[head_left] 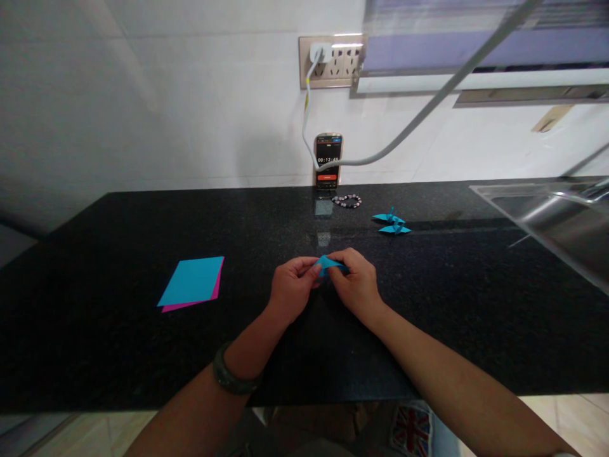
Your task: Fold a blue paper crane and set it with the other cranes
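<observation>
A small folded piece of blue origami paper (325, 263) is pinched between my two hands, just over the dark countertop. My left hand (294, 285) grips its left side with thumb and fingers. On its right side, my right hand (354, 279) holds it the same way, and my fingers cover part of the folds. Further back on the right lie blue paper cranes (396, 227), close together. Off to the left is a stack of square paper (193, 280), blue on top with a pink sheet showing beneath.
A phone (328, 162) with a running timer leans on the wall, its cable (404, 133) hanging across the view. A beaded bracelet (348, 201) lies before it. A metal sink (561, 212) is set into the black countertop (118, 355) at right.
</observation>
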Motion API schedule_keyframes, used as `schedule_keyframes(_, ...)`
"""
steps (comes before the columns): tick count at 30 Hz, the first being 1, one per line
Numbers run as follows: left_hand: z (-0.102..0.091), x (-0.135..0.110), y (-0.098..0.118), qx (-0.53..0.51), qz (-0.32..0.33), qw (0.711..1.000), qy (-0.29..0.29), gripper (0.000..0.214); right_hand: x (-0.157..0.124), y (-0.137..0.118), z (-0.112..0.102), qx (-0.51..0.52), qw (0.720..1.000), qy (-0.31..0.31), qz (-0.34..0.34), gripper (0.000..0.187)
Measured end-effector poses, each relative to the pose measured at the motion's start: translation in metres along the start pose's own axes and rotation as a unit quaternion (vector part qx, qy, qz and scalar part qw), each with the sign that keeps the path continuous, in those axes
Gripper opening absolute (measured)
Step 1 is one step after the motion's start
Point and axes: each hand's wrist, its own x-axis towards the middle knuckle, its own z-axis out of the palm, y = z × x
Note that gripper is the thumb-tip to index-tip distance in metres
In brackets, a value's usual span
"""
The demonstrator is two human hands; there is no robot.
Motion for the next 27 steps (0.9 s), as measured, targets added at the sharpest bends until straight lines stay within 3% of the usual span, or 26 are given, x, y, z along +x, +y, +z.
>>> schedule_keyframes(13,0.0036,-0.0033,0.0009,0.013,0.018,1.0,0.006,0.03,0.004,0.0028,-0.0017,-0.081,0.994,0.006,-0.068,0.013)
schedule_keyframes(22,0.0017,-0.0011,-0.0017,-0.017,0.015,1.0,-0.001,0.038,0.0046,0.004,-0.0009,-0.059,0.99,0.009,-0.127,0.012)
schedule_keyframes(27,0.0005,-0.001,0.0027,-0.02,0.018,1.0,0.011,0.032,0.0018,0.001,-0.0003,-0.006,0.994,0.01,-0.112,0.013)
